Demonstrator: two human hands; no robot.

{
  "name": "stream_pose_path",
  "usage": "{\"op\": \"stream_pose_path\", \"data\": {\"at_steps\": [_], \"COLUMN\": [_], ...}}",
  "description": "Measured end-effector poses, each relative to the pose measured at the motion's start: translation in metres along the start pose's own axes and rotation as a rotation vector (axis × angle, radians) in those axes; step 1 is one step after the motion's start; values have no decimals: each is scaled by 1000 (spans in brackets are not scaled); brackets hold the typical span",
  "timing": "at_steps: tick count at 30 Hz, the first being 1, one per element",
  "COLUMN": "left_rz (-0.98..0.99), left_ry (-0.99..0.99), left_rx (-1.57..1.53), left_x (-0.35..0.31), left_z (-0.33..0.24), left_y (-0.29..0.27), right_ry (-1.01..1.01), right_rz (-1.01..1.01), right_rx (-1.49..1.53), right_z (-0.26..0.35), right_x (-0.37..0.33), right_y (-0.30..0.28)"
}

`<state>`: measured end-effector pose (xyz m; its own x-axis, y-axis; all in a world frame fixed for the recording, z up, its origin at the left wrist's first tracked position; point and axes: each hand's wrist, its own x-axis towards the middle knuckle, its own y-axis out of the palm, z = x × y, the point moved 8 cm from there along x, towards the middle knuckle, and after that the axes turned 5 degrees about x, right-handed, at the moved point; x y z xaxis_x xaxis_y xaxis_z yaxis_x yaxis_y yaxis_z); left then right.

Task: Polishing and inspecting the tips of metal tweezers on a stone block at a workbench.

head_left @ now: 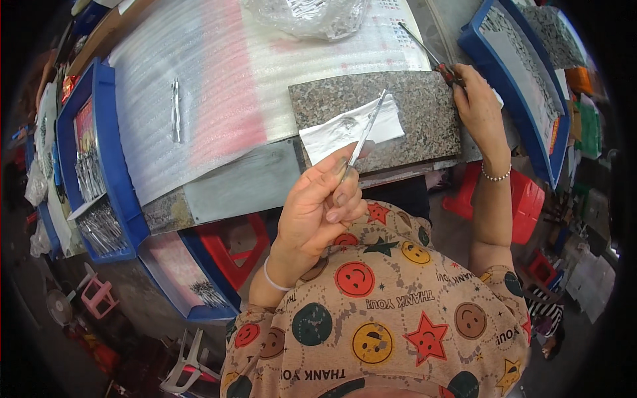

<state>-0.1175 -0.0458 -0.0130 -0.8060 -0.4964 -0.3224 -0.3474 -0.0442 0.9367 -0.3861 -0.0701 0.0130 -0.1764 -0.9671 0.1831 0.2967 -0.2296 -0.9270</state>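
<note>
My left hand (312, 209) is closed, pinching a slim silver metal tool (367, 129) between thumb and fingers. The tool slants up and away; its exact kind cannot be made out. Beneath its far part, a folded white cloth (317, 137) with a grey smudge lies on a speckled granite slab (428, 126). At the slab's far right corner, my right hand (481, 109) has its fingers around the red and black handle of a screwdriver (443, 68). The screwdriver's shaft points to the far left, over a printed sheet.
White and pink foam sheeting (152, 152) covers the table's left part, with slim silver pieces (176, 109) on it. A clear plastic bag (312, 20) of metal pieces lies at the back. Blue trays (133, 199) (561, 156) with metal pieces stand on both sides. Red stools (524, 205) are below.
</note>
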Motion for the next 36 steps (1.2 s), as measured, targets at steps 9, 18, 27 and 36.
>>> {"op": "stream_pose_path", "data": {"at_steps": [9, 18, 27, 36], "left_rz": [-25, -111, -61, -27], "left_ry": [-11, 25, -102, -125], "left_rx": [-11, 41, -33, -48], "left_x": [-2, -6, 2, -6], "left_z": [4, -1, 11, 9], "left_y": [-1, -2, 3, 6], "right_ry": [-17, 176, 711, 827], "right_rz": [144, -35, 273, 291], "right_rx": [107, 385, 1923, 2020], "right_z": [-8, 13, 121, 131], "right_x": [16, -2, -60, -58], "right_y": [7, -29, 51, 69]}}
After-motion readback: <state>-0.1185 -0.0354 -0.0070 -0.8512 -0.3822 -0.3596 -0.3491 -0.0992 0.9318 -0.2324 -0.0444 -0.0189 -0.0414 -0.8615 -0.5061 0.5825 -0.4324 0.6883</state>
